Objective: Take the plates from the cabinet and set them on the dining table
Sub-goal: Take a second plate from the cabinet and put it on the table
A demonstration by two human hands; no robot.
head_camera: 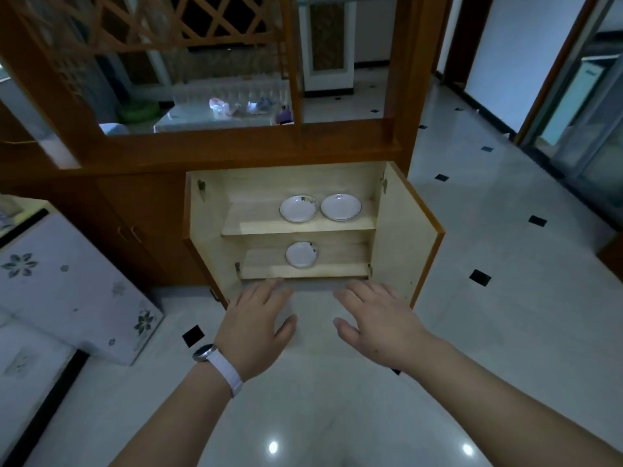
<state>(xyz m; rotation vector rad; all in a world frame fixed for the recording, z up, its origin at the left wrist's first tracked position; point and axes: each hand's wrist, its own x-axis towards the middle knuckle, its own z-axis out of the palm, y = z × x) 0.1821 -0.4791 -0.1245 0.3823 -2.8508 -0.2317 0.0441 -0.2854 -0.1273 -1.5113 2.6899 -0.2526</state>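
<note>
A low wooden cabinet (404, 237) stands with both doors swung wide. On its upper shelf lie two white plates side by side, the left plate (298, 208) and the right plate (341, 206). A third white plate (301, 254) rests on the lower shelf. My left hand (254, 320), with a white watch on the wrist, hovers in front of the cabinet's base, fingers spread and empty. My right hand (377, 323) hovers beside it, also spread and empty. Neither hand touches a plate.
A white box with flower prints (67, 284) stands on the floor at the left. Glossy tiled floor (505, 298) stretches to the right. Through the wooden divider above the cabinet, a table with a light cloth (215, 117) holds small items.
</note>
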